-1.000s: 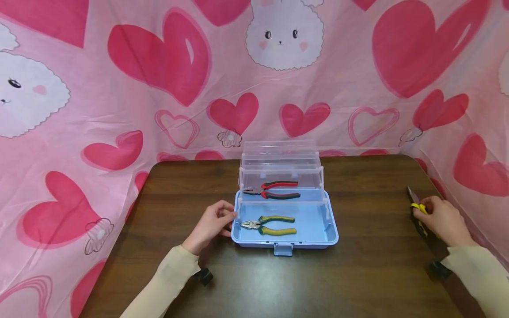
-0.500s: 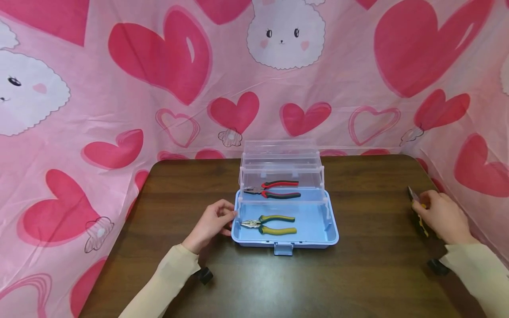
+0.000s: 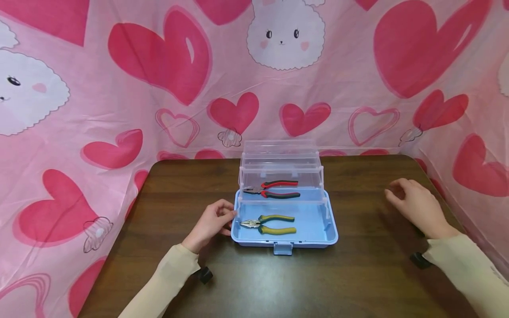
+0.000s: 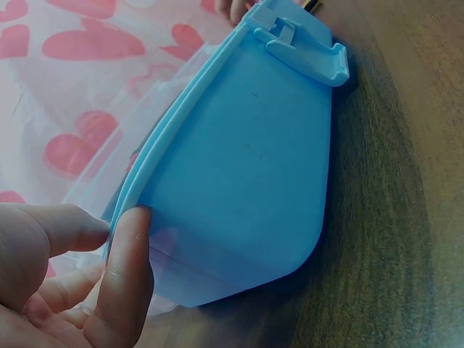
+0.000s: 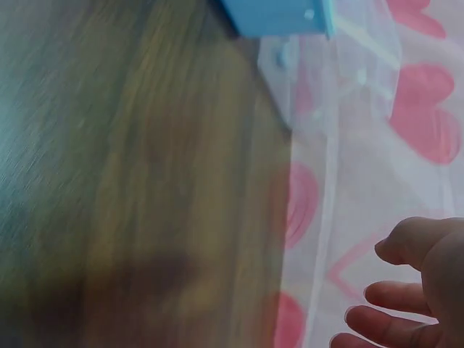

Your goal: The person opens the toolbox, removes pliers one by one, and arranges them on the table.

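One left hand (image 3: pixel 212 225) pinches my toolbox (image 3: pixel 310 243) at nine o'clock; the right hand (image 3: pixel 419 210), at three, has moved inward empty, freed.

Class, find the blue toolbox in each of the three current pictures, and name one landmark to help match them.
Head: toolbox, just below and right of centre.
Left wrist: toolbox, large across the middle, its rim pinched by the left hand.
Right wrist: toolbox, cut off by the top edge, slightly right of centre.
Shared landmark: the heart-patterned cloth.
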{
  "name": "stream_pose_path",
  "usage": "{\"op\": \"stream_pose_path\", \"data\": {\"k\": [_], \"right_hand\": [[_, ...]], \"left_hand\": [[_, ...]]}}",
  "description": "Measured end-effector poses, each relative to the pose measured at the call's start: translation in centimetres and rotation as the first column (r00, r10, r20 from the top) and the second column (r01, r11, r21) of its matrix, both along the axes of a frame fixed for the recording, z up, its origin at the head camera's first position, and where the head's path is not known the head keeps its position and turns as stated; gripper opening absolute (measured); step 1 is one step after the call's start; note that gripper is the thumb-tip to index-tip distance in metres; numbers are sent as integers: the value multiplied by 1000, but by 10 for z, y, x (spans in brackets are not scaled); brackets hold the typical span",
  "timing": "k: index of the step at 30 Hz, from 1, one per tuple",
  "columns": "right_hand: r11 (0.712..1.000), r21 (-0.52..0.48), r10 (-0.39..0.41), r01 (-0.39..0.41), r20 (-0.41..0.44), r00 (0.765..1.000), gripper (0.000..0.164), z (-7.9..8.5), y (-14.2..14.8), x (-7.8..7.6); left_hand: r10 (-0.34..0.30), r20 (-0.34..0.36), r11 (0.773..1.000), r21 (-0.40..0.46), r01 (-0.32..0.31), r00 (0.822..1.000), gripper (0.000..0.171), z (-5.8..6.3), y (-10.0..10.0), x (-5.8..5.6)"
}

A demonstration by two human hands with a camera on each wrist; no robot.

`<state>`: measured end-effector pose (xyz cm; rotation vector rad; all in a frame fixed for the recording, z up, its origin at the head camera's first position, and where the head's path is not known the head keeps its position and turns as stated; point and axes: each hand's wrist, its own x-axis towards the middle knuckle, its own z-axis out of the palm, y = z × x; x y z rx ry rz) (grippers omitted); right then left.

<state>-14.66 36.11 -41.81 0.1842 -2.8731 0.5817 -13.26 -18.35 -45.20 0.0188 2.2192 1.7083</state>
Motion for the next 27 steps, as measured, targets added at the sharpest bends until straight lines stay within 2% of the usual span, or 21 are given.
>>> {"op": "stream_pose_path", "data": {"k": [9, 16, 27], "right_hand": [[994, -25, 104, -105, -43, 994, 38, 16, -36, -3], [988, -43, 147, -146, 18, 989, 44, 25, -66, 0], [971, -36, 236, -235, 14, 972, 42, 33, -100, -7]], "left_hand": [[21, 5, 1000, -12, -21, 1000, 27, -1, 1, -1], [24, 5, 1000, -11, -24, 1000, 28, -1, 2, -1], [20, 7, 1000, -4, -20, 1000, 29, -2, 2, 1]]}}
